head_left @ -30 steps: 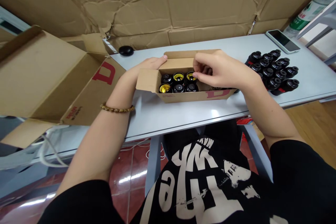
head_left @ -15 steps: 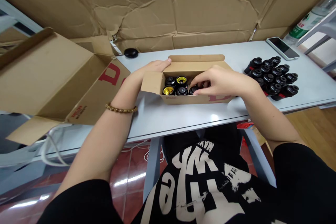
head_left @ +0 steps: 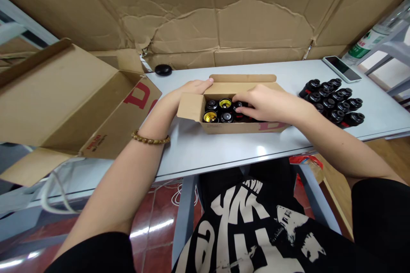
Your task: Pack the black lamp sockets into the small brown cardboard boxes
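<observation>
A small cardboard box [head_left: 243,127] with its lid raised at the back holds several black cylindrical parts in rows. Two of these show yellow insides, a yellow-lined part [head_left: 225,103] in the back row and another in front. My right hand [head_left: 262,103] reaches into the box, thumb and fingers closed around a black cylindrical part [head_left: 237,106] beside the back yellow one. Behind the left side flap, my left hand [head_left: 194,87] grips the box at its back left corner; some of its fingers are hidden. My right hand covers the right part of the box's inside.
A cluster of black cylindrical parts [head_left: 329,102] stands on the white table [head_left: 205,153] at right. Beyond are a phone [head_left: 342,69] and a plastic bottle [head_left: 365,47]. A larger open carton [head_left: 121,123] is at left, a black mouse [head_left: 163,70] behind.
My right fingers have shifted slightly toward the back row of the box, on the black part. My left hand stays at the box corner. The whole view has shifted a little.
</observation>
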The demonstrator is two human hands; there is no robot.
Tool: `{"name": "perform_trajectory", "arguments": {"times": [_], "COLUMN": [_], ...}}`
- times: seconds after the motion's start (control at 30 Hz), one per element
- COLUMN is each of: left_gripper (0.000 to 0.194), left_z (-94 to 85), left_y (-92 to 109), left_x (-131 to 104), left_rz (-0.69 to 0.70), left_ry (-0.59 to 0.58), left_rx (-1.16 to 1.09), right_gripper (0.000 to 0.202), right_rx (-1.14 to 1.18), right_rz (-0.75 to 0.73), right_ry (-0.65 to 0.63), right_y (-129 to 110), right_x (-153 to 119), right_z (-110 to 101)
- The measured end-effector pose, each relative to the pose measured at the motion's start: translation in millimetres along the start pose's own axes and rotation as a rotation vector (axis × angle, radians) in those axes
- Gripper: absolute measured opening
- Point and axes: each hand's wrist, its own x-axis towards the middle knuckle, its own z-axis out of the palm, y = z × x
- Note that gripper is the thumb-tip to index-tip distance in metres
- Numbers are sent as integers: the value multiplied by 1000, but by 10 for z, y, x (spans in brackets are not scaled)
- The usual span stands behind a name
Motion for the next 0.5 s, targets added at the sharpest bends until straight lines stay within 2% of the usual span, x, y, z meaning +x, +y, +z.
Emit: {"name": "perform_trajectory", "arguments": {"times": [0.13, 0.2, 0.37, 0.5], "left_gripper": [88, 87, 84, 81], "left_z": [-8, -8, -1, -5], "left_y": [9, 4, 12, 54], "left_x": [-23, -20, -23, -47], "left_rz": [27, 41, 31, 27], "left_ry": [-14, -19, -16, -9], "left_rx": [-16, -16, 15, 19], "right_gripper": [36, 38, 21, 11], "right_rx": [-194, -244, -144, -128], "right_rz": [121, 179, 260, 233], "right_ry": [76, 69, -148, -262], "right_y": [-125, -147, -91, -4], "right_x": [-62, -125, -142, -34], "right_z": [29, 6, -26, 17]}}
